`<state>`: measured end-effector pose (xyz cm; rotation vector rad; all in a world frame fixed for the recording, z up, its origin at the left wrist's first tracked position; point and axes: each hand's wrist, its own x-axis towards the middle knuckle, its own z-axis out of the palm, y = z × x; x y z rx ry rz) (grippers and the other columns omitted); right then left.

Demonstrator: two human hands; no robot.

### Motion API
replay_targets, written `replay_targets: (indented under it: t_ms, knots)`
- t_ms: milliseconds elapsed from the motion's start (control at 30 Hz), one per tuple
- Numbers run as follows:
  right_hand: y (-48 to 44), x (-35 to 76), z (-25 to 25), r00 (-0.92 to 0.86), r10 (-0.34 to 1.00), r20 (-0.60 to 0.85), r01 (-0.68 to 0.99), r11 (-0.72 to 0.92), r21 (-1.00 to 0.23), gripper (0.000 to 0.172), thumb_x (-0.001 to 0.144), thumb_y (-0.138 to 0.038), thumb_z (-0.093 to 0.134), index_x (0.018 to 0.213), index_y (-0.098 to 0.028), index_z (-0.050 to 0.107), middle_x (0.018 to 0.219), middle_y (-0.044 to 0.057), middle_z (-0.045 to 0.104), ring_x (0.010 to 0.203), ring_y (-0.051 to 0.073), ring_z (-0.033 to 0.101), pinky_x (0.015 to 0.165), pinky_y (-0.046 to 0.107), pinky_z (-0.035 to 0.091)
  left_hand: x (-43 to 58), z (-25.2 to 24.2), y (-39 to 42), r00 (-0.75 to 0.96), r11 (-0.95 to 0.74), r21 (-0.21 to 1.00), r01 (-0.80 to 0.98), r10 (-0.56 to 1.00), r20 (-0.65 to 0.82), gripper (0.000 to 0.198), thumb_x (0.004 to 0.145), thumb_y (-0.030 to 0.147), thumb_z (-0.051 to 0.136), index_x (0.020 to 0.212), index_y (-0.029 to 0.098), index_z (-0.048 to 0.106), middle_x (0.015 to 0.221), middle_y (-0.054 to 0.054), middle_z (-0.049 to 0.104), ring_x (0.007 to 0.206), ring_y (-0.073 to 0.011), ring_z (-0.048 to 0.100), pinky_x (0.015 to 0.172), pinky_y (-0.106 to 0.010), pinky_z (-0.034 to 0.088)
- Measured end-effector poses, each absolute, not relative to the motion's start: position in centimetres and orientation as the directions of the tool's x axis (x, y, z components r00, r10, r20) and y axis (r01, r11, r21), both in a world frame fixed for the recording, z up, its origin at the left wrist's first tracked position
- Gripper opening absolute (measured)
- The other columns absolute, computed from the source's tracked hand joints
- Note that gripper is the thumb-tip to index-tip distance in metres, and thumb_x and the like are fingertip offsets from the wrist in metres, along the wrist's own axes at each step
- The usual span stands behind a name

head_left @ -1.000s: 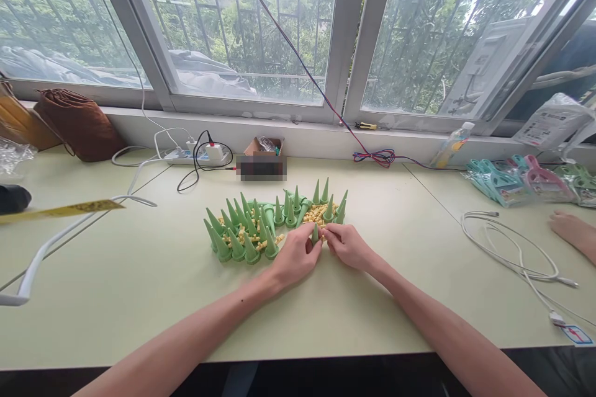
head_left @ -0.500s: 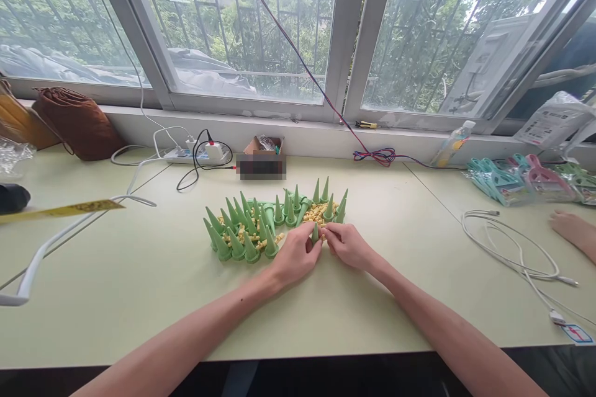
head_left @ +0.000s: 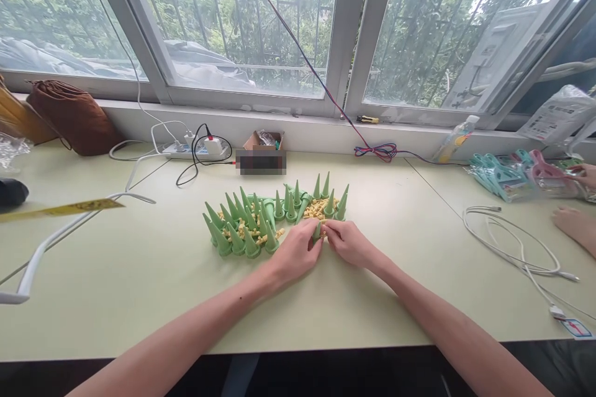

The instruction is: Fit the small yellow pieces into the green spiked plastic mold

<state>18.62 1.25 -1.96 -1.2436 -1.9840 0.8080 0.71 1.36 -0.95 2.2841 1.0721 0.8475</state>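
My left hand (head_left: 298,252) pinches a small green cone (head_left: 317,232) near the middle of the pale green table (head_left: 139,273). My right hand (head_left: 350,243) meets it from the right, fingers pinched at the cone's base on something tiny that I cannot make out. Just beyond both hands stand several upright green cones (head_left: 242,231) in a cluster. Small yellow pieces (head_left: 319,208) lie scattered among them.
A power strip (head_left: 195,149) with cables and a small cardboard box (head_left: 264,141) sit by the window sill. A brown bag (head_left: 72,115) is far left. White cable (head_left: 512,242) coils at right, near another person's hand (head_left: 575,224) and packaged teal items (head_left: 503,173).
My hands stay together on the cone. The view has shifted slightly, and a second hand of the other person now shows at the far right.
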Motion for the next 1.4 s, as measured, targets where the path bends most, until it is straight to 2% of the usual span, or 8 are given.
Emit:
replay_targets:
  t_ms: [200,367,533,800,933,1167,1400]
  knots:
    - [1.4,18.6,-2.0,-0.282,0.937,0.207,0.499,0.328,-0.803,0.033,0.097,-0.034,0.041,0.067,-0.021,0.042,0.054,-0.004,0.047,0.051,0.013,0.039,0.052,0.026,0.031,0.7,-1.4,1.7,0.497,-0.585,0.682,0.439,0.790,0.358,0.011,0.089,0.011,0.046,0.085,0.018,0.053,0.081,-0.001,0.054,0.061,-0.0124,0.047,0.056,-0.026,0.038]
    - [1.5,18.6,-2.1,-0.262,0.939,0.221,0.503,0.328,-0.799,0.041,0.098,-0.039,0.040,0.061,-0.021,0.036,0.050,-0.004,0.043,0.049,0.012,0.037,0.051,0.026,0.030,0.7,-1.8,1.7,0.483,-0.577,0.700,0.421,0.796,0.366,0.010,0.089,0.012,0.047,0.084,0.018,0.054,0.083,-0.002,0.056,0.060,-0.0118,0.047,0.055,-0.025,0.038]
    - [1.5,18.5,-2.0,-0.251,0.944,0.213,0.480,0.312,-0.820,0.042,0.098,-0.042,0.039,0.062,-0.021,0.038,0.050,-0.004,0.044,0.049,0.012,0.039,0.050,0.026,0.032,0.8,-1.8,1.7,0.474,-0.571,0.713,0.407,0.799,0.370,0.009,0.089,0.013,0.048,0.086,0.018,0.055,0.086,-0.002,0.059,0.060,-0.0112,0.048,0.057,-0.025,0.041]
    - [1.2,18.3,-1.7,-0.237,0.953,0.191,0.318,0.262,-0.911,0.027,0.095,-0.044,0.048,0.083,-0.020,0.054,0.060,-0.002,0.055,0.050,0.013,0.047,0.049,0.026,0.039,0.9,-1.8,1.8,0.378,-0.516,0.769,0.378,0.844,0.380,0.007,0.091,0.022,0.051,0.090,0.018,0.056,0.081,0.000,0.058,0.054,-0.0090,0.047,0.053,-0.023,0.038]
    - [1.2,18.4,-1.8,-0.246,0.952,0.184,0.299,0.255,-0.919,0.027,0.095,-0.043,0.048,0.081,-0.020,0.052,0.057,-0.003,0.053,0.048,0.013,0.046,0.048,0.026,0.039,0.9,-1.8,1.7,0.377,-0.499,0.788,0.361,0.850,0.366,0.007,0.091,0.023,0.052,0.090,0.018,0.055,0.080,0.001,0.058,0.053,-0.0085,0.047,0.052,-0.023,0.038]
    - [1.4,18.6,-2.0,-0.225,0.957,0.184,0.387,0.261,-0.885,0.039,0.096,-0.049,0.045,0.069,-0.020,0.048,0.049,-0.005,0.045,0.043,0.011,0.039,0.045,0.025,0.033,0.9,-1.9,1.6,0.379,-0.495,0.797,0.346,0.851,0.364,0.007,0.091,0.023,0.053,0.089,0.017,0.055,0.075,0.002,0.055,0.050,-0.0077,0.045,0.050,-0.022,0.036]
    - [1.4,18.5,-1.9,-0.230,0.954,0.193,0.357,0.268,-0.895,0.040,0.096,-0.051,0.045,0.070,-0.021,0.048,0.051,-0.004,0.047,0.045,0.011,0.041,0.046,0.026,0.034,0.9,-2.0,1.7,0.371,-0.489,0.802,0.344,0.855,0.362,0.009,0.091,0.026,0.053,0.089,0.017,0.055,0.079,0.000,0.058,0.051,-0.0081,0.046,0.050,-0.023,0.037]
